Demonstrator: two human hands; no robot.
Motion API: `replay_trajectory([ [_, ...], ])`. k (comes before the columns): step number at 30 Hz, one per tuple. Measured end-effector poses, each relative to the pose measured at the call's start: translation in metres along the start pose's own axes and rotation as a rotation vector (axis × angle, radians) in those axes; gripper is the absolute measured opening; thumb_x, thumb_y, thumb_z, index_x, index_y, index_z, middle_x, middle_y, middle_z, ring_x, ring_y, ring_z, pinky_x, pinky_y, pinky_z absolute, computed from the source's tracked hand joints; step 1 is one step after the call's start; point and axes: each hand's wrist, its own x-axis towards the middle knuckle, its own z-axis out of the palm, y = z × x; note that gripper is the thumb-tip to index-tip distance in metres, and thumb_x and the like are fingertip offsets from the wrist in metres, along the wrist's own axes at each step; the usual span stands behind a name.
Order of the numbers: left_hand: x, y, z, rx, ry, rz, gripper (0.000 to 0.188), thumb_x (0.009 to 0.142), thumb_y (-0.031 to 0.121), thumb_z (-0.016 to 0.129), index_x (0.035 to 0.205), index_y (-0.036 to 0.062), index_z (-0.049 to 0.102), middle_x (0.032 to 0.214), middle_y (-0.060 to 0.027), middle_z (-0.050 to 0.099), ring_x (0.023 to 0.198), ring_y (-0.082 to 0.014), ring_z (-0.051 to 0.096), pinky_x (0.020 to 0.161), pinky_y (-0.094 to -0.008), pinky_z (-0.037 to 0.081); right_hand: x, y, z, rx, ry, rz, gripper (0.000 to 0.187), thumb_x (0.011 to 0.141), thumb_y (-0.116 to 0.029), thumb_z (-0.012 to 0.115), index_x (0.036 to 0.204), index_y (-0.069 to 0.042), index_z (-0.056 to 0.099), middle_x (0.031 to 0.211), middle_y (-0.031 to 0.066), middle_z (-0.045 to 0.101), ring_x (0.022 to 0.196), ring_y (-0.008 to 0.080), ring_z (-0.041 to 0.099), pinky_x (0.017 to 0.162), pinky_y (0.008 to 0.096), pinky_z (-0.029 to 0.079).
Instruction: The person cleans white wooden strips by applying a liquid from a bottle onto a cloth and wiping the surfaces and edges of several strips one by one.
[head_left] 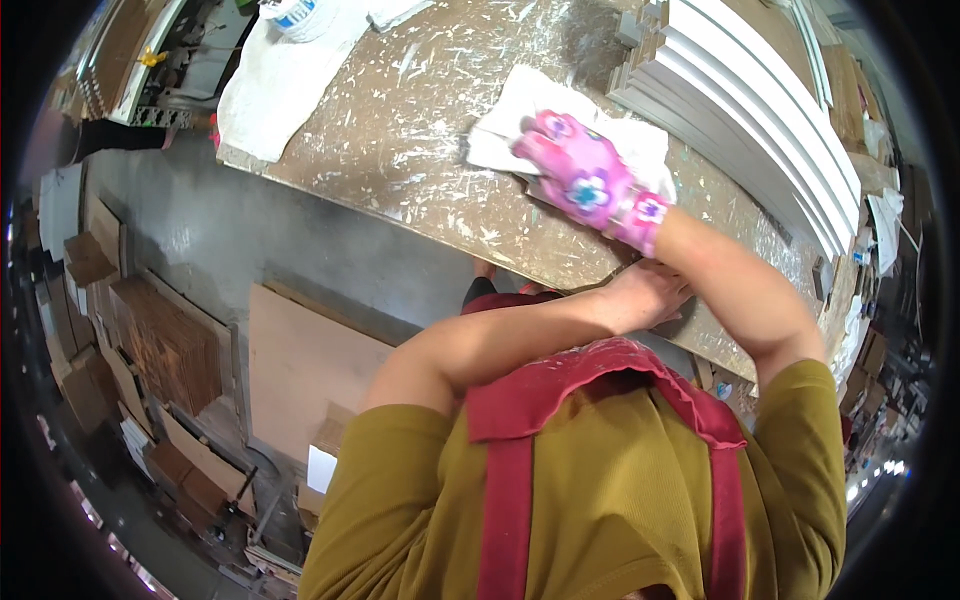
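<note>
Nearest camera: red apron (605,375) over olive shirt (620,500). White cloth (503,115) on paint-flecked table (400,130), under right hand (585,178), in pink floral glove. Right fingers blurred; cannot tell if gripping. Left hand (650,296) bare, at table edge, under right forearm; finger spread hidden, cannot tell. Right of cloth: white panels (745,110), stacked. Left: second cloth (280,85). Beyond table: cardboard (170,340).

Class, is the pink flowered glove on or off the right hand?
On: the pink flowered glove covers the right hand, with bare forearm showing beyond its cuff.
</note>
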Motion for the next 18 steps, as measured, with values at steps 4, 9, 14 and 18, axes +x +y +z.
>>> replay_trajectory([
  [4,-0.007,-0.012,0.023,-0.059,-0.183,0.064,0.037,0.089,0.015,0.04,0.12,-0.0015,0.051,0.125,-0.0191,0.051,0.119,-0.031,0.048,0.102,-0.0437,0.035,-0.079,0.016,-0.025,-0.236,-0.285,-0.081,0.027,0.073,-0.02,0.065,0.098,-0.014,0.059,0.098,0.0083,0.057,0.089,0.0261,0.058,0.072,0.0413,0.052],
  [9,0.007,0.009,0.008,-1.43,-0.14,-0.689,0.024,0.095,0.018,0.049,0.114,0.0025,0.054,0.106,-0.0054,0.057,0.097,-0.014,0.052,0.083,-0.0316,0.043,-0.003,-0.008,0.027,-0.217,-0.049,-0.212,0.022,0.078,-0.017,0.056,0.1,-0.013,0.055,0.098,0.0069,0.055,0.092,0.0258,0.055,0.08,0.0421,0.047],
  [14,-0.015,0.004,-0.038,-0.148,-0.146,-0.025,0.033,0.087,0.019,0.056,0.115,0.0029,0.053,0.109,-0.0142,0.057,0.102,-0.0232,0.054,0.088,-0.0364,0.044,-0.004,-0.016,-0.012,-0.038,0.18,-0.025,0.031,0.074,-0.01,0.059,0.105,-0.005,0.057,0.113,0.0132,0.057,0.104,0.0305,0.055,0.086,0.0406,0.049],
  [18,-0.073,-0.014,-0.119,0.117,-0.118,-0.124,0.033,0.081,0.023,0.058,0.108,0.003,0.057,0.117,-0.012,0.052,0.11,-0.0322,0.048,0.094,-0.0435,0.038,-0.134,-0.001,-0.087,-0.193,0.445,0.222,0.039,0.087,-0.024,0.053,0.117,-0.001,0.051,0.11,0.0191,0.057,0.104,0.0349,0.055,0.086,0.0446,0.05],
])
